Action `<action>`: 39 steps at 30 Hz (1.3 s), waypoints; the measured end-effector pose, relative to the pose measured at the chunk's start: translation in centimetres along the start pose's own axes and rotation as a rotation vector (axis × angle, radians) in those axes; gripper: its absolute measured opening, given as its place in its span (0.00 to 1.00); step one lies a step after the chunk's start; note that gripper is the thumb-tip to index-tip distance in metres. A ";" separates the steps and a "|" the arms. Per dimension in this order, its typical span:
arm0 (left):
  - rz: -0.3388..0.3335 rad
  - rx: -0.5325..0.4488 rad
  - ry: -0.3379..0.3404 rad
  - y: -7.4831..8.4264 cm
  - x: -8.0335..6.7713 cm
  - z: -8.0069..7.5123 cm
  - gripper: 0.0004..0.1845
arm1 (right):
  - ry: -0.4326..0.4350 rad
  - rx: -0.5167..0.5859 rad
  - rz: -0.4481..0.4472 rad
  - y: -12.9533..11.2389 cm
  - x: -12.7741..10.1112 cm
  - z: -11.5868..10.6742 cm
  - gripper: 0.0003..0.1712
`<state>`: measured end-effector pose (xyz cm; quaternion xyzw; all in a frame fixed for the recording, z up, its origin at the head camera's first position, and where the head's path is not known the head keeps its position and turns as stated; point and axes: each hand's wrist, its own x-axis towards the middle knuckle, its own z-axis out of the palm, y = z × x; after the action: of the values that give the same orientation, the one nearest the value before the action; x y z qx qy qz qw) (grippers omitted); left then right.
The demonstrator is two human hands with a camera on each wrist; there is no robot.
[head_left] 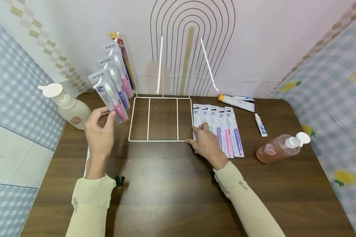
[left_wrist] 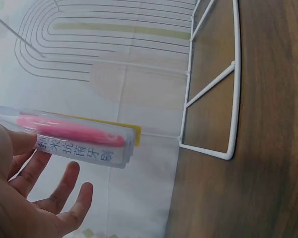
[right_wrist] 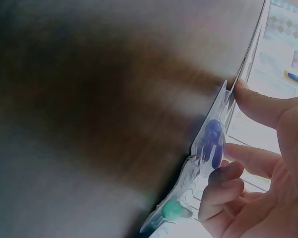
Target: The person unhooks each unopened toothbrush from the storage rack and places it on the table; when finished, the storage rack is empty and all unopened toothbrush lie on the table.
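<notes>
Fingers of the right hand [head_left: 207, 144] curl onto the nearest clear toothbrush packs [head_left: 218, 130] lying in a row just right of the white wire rack [head_left: 161, 119], covering their lower ends; the right wrist view is too blurred to read. Left of that rack, the left hand [head_left: 100, 131] pinches a fanned bunch of hanging toothbrush packs [head_left: 114, 84], whose Chinese label print is too small to read.
</notes>
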<state>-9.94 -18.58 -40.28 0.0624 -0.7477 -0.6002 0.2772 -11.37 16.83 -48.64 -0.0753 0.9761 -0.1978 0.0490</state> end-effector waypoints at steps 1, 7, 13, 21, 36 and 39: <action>-0.002 -0.008 0.000 0.1 0.0 0.1 0.08 | 0.000 -0.007 -0.001 0.0 0.0 0.0 0.47; -0.012 -0.023 -0.025 1.1 -0.6 0.6 0.07 | 0.004 0.022 0.011 0.8 0.5 0.9 0.48; 0.010 -0.028 -0.083 1.7 -1.5 1.1 0.08 | 0.006 0.021 0.006 1.1 0.7 1.1 0.49; -0.014 0.082 -0.242 1.7 -2.2 1.3 0.07 | 0.003 0.001 -0.007 0.5 0.3 0.6 0.48; -0.291 0.309 -0.627 -3.0 -4.2 -1.0 0.12 | 0.007 0.022 0.014 0.6 0.5 0.7 0.47; -0.324 0.322 -0.654 -3.6 -4.2 -1.6 0.13 | -0.002 0.027 0.016 0.2 0.2 0.2 0.47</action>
<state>-6.48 -19.18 -44.90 0.0280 -0.8615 -0.4995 -0.0871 -11.60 16.88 -48.89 -0.0669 0.9739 -0.2104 0.0524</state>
